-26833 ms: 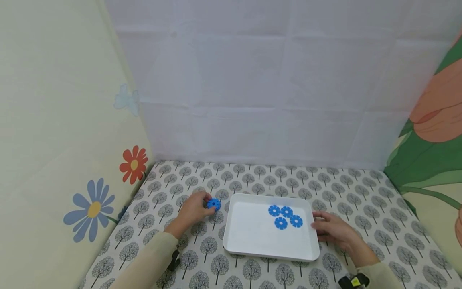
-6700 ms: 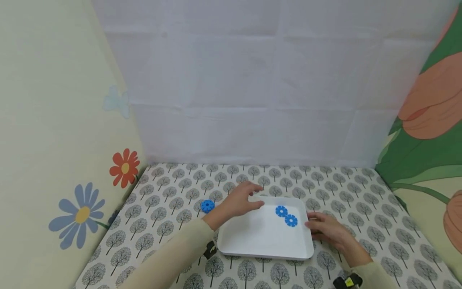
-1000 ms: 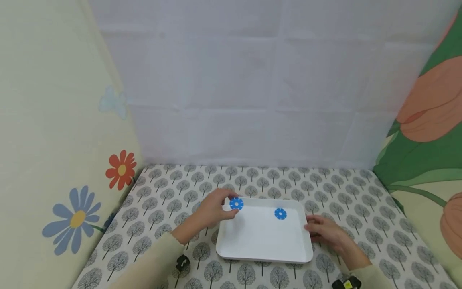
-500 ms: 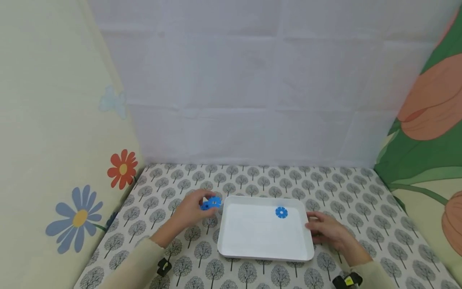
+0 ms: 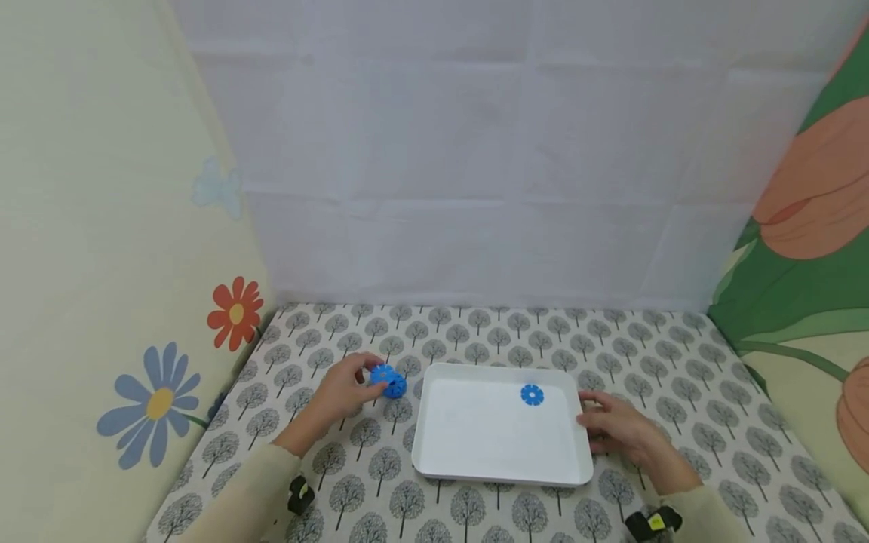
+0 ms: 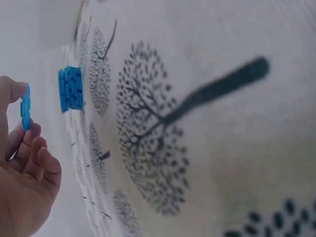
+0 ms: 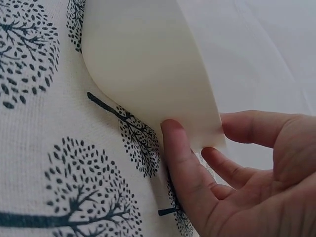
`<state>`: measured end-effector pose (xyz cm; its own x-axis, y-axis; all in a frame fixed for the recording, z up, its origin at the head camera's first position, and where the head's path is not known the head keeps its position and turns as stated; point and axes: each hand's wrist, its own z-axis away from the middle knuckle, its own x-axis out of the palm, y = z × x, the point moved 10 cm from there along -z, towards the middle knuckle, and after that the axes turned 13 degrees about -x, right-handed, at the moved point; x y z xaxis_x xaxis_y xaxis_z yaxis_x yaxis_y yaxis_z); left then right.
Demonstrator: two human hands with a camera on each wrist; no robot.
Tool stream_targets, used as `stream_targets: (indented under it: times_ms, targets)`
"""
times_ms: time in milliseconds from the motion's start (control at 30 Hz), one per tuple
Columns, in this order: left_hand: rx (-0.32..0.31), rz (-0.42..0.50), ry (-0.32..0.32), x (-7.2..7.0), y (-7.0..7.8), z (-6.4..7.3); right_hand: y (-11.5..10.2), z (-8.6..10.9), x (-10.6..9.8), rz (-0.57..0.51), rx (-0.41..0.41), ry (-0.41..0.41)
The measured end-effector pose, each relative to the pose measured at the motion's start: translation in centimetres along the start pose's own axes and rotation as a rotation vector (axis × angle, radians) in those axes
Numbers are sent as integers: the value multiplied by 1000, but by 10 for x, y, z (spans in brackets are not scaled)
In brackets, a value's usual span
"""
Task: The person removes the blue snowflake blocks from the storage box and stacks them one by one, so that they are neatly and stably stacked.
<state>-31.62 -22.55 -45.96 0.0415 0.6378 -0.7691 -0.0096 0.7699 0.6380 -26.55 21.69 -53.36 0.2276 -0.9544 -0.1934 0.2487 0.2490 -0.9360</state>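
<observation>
My left hand (image 5: 339,388) pinches a blue notched plastic disc (image 5: 383,372) between thumb and fingertips. Just by it on the tablecloth is a stack of similar blue discs (image 5: 396,388), which the held disc overlaps in the head view. Seen from the left wrist, the held disc (image 6: 26,106) is edge-on, with a gap between it and the stack (image 6: 70,89). A single blue disc (image 5: 532,394) lies in the white tray (image 5: 468,437), toward its far right. At the tray's right side, my right hand (image 5: 621,426) holds the wall and rim with thumb and fingers.
A tree-print cloth (image 5: 407,498) covers the table. White sheeting (image 5: 434,151) hangs at the back. Flower-painted walls (image 5: 156,249) stand at both sides.
Several discs have left the tray for the stack, leaving one inside. Lately my left hand has carried a disc leftward from over the tray to the stack. My right hand stays put.
</observation>
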Motion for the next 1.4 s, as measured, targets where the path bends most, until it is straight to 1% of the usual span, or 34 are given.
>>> stream_targets:
  times_ms: [67,100,200,367,433,600,833,1233,1400]
  targets:
    - [-1,-5,-3,1,-3,-2,1,0,-1,-5,11,7]
    - [-1,-7,-7,2,-4,-2,1,0,0,0,9,-2]
    - [4,-16,-21,4,-7,-4,4,0,-2,-1,18,13]
    - [-9,-20,-40,9,-11,-6,3,-1,-2,1,-8,11]
    - [-18,-19,-47,11,-13,-6,4,-1,-2,-6,-5,7]
    - [-12,-23,-47,14,-11,-6,4,-2,-1,-19,10,1]
    - [-9,-45,-37,19,-8,-8,4,-2,-1,-23,-1,1]
    - [38,-50,-47,24,-7,-11,1,-4,-3,15,-31,-1]
    - [20,-48,-59,26,-9,-12,1,-4,-3,16,-37,-3]
